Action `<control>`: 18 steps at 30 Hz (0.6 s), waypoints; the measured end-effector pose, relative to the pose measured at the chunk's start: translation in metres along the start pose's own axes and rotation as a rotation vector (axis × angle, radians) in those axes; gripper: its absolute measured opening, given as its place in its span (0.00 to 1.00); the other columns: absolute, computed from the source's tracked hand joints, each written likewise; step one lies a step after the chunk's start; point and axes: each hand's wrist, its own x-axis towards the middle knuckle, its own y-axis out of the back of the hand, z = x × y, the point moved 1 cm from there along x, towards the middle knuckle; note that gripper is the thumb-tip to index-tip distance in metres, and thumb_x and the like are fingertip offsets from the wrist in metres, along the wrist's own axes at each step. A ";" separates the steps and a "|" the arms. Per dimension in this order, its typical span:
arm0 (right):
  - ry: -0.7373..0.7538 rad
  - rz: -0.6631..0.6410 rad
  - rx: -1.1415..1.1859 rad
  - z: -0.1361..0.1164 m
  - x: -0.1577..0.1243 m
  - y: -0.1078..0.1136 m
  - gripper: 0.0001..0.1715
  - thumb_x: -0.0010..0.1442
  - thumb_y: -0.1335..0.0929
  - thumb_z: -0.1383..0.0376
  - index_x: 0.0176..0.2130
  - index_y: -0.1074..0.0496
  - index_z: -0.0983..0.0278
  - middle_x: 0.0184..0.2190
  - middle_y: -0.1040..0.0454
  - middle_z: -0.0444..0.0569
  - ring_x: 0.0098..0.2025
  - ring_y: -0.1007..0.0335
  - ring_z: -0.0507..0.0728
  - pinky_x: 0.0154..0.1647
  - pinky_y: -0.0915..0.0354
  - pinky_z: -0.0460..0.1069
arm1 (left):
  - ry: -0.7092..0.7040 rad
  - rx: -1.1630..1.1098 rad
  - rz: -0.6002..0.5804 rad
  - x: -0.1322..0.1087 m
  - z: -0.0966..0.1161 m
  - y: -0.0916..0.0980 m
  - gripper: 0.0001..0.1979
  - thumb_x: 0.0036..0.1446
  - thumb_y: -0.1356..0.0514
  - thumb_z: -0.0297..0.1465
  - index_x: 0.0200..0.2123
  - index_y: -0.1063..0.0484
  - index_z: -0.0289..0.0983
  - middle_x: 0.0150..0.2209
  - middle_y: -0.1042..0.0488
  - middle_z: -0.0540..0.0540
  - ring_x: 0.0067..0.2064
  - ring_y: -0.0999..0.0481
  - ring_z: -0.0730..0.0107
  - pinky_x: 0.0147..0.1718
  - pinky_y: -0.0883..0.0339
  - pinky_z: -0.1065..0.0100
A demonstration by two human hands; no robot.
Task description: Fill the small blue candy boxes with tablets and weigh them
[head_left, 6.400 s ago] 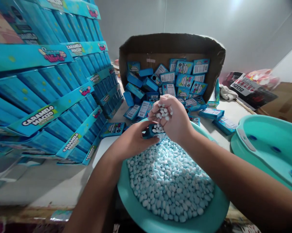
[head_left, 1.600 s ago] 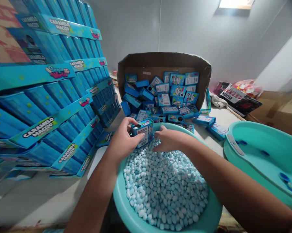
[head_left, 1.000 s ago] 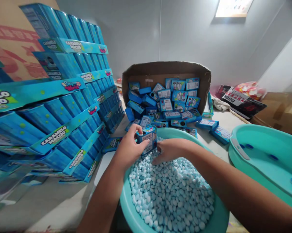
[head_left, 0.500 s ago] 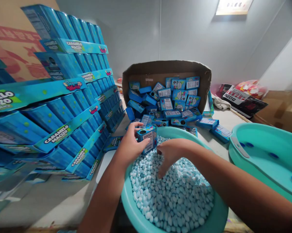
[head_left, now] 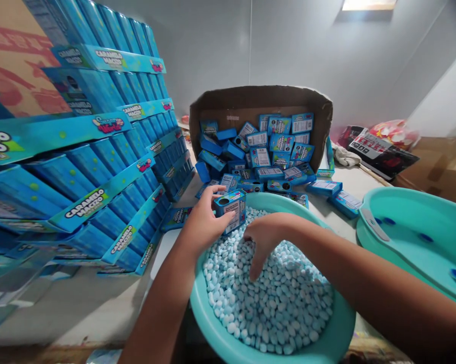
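Observation:
A teal basin in front of me is heaped with small pale blue and white candies. My left hand grips a small blue candy box upright at the basin's far rim; a round hole shows in its top. My right hand reaches down into the candies, fingers curled and partly buried, thumb pointing down. What the fingers hold, if anything, is hidden.
Stacked blue display trays of boxes rise at the left. A tipped brown carton behind the basin spills several small blue boxes. A second teal basin lies at the right, with dark packets beyond it.
My right hand has moved from beside the box down into the candies. The left hand keeps the box at the rim. Much earlier the right hand held candies above the box.

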 end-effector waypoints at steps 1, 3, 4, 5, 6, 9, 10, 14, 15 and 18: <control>0.010 -0.037 0.003 0.000 0.001 0.001 0.52 0.36 0.24 0.37 0.52 0.24 0.67 0.43 0.21 0.52 0.38 0.26 0.63 0.35 0.35 0.52 | -0.002 0.001 0.003 0.000 0.000 0.000 0.30 0.52 0.34 0.34 0.58 0.37 0.45 0.51 0.27 0.44 0.48 0.23 0.59 0.47 0.30 0.58; 0.022 -0.097 0.002 0.000 0.002 0.002 0.57 0.34 0.25 0.35 0.54 0.25 0.68 0.45 0.22 0.54 0.40 0.27 0.64 0.37 0.34 0.53 | -0.006 0.012 0.007 0.000 0.000 0.000 0.29 0.53 0.34 0.34 0.58 0.37 0.46 0.51 0.26 0.45 0.49 0.23 0.59 0.47 0.29 0.58; 0.021 -0.113 0.002 0.001 0.003 0.002 0.59 0.34 0.25 0.34 0.54 0.26 0.68 0.46 0.22 0.54 0.40 0.27 0.64 0.37 0.34 0.53 | -0.011 0.021 0.009 0.000 0.000 0.000 0.29 0.53 0.34 0.34 0.58 0.36 0.46 0.51 0.26 0.45 0.49 0.23 0.59 0.47 0.29 0.58; 0.015 -0.108 0.004 0.001 0.003 0.002 0.59 0.33 0.25 0.34 0.54 0.26 0.68 0.46 0.22 0.54 0.40 0.27 0.64 0.38 0.34 0.53 | -0.017 0.030 0.011 0.000 0.000 0.000 0.28 0.53 0.34 0.34 0.57 0.36 0.46 0.51 0.27 0.45 0.50 0.23 0.59 0.47 0.30 0.58; 0.012 -0.105 0.009 0.002 0.003 0.002 0.59 0.33 0.25 0.34 0.55 0.26 0.67 0.46 0.22 0.54 0.40 0.27 0.64 0.38 0.34 0.53 | -0.021 0.036 0.010 0.000 0.000 0.000 0.28 0.53 0.34 0.34 0.57 0.36 0.46 0.52 0.27 0.45 0.50 0.24 0.59 0.48 0.30 0.58; 0.021 -0.117 0.032 0.003 0.004 0.001 0.57 0.32 0.25 0.35 0.53 0.25 0.65 0.44 0.22 0.51 0.39 0.28 0.63 0.39 0.34 0.53 | -0.028 0.029 0.005 0.000 0.000 0.001 0.28 0.53 0.34 0.34 0.57 0.36 0.44 0.53 0.27 0.44 0.51 0.23 0.59 0.49 0.30 0.58; 0.027 -0.124 0.037 0.002 0.005 0.001 0.56 0.32 0.24 0.35 0.52 0.25 0.65 0.43 0.23 0.51 0.39 0.28 0.63 0.39 0.34 0.53 | -0.032 0.023 0.001 0.000 -0.001 0.001 0.28 0.53 0.34 0.34 0.57 0.35 0.44 0.53 0.27 0.43 0.51 0.23 0.59 0.49 0.29 0.58; 0.050 -0.164 0.052 -0.001 0.008 -0.001 0.57 0.32 0.24 0.36 0.53 0.27 0.65 0.45 0.24 0.52 0.41 0.28 0.63 0.40 0.34 0.52 | -0.042 0.023 -0.007 0.002 -0.002 0.000 0.26 0.53 0.34 0.35 0.55 0.34 0.43 0.54 0.27 0.43 0.51 0.23 0.58 0.48 0.29 0.58; 0.054 -0.177 0.058 -0.001 0.009 -0.002 0.57 0.32 0.24 0.36 0.53 0.27 0.66 0.45 0.24 0.52 0.41 0.28 0.63 0.39 0.33 0.52 | -0.041 0.027 -0.006 0.002 -0.002 0.000 0.26 0.53 0.34 0.35 0.55 0.33 0.43 0.53 0.27 0.43 0.51 0.23 0.58 0.48 0.28 0.58; 0.066 -0.220 0.089 -0.001 0.012 -0.005 0.54 0.32 0.23 0.36 0.49 0.26 0.66 0.42 0.25 0.52 0.39 0.28 0.63 0.35 0.33 0.52 | -0.039 0.043 -0.006 0.002 -0.003 -0.001 0.26 0.53 0.34 0.35 0.55 0.33 0.43 0.53 0.26 0.43 0.50 0.23 0.58 0.48 0.28 0.57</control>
